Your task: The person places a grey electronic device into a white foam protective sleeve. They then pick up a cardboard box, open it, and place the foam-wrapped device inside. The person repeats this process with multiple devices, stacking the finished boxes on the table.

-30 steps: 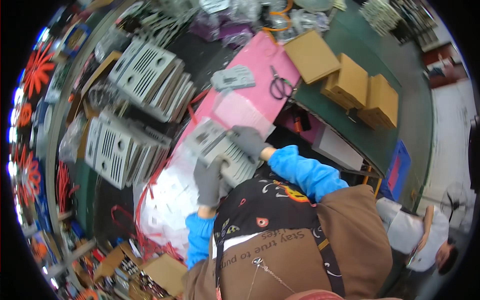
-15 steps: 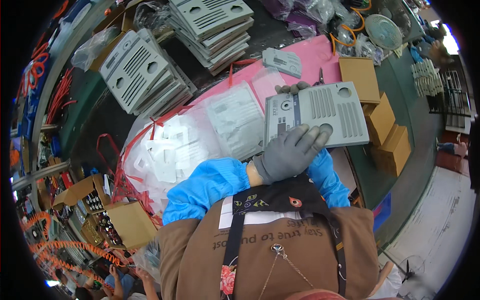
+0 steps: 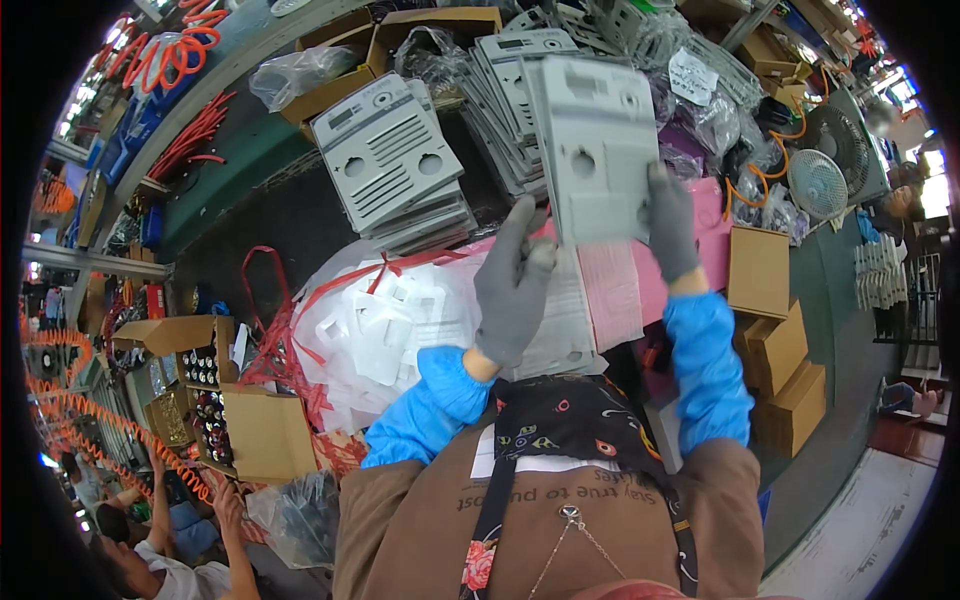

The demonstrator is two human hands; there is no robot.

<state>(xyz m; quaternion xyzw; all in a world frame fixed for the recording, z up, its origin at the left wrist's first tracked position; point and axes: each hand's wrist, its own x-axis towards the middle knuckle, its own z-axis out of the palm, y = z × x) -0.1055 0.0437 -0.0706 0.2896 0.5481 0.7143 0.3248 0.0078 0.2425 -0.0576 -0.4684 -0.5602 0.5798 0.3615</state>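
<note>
A pale grey panel with a round hole and a small window stands tilted up in front of a far stack of similar slotted panels. My right hand, in a grey glove, grips its right edge. At its lower left corner is my left hand, also gloved, fingers apart; whether the fingertips touch the panel I cannot tell. Below the panel lie pink-tinted sheet pieces and clear-wrapped flat parts. Another stack of slotted grey panels rises to the left.
White flat parts fill a clear bag beside my left forearm. Brown cartons stand at the right, below a small fan. An open carton of small parts sits at the lower left. Red straps trail across the left side.
The panel has gone from close to my body to farther away, up against the far stack, and now shows a different face. My left hand has come off its front; the view has shifted.
</note>
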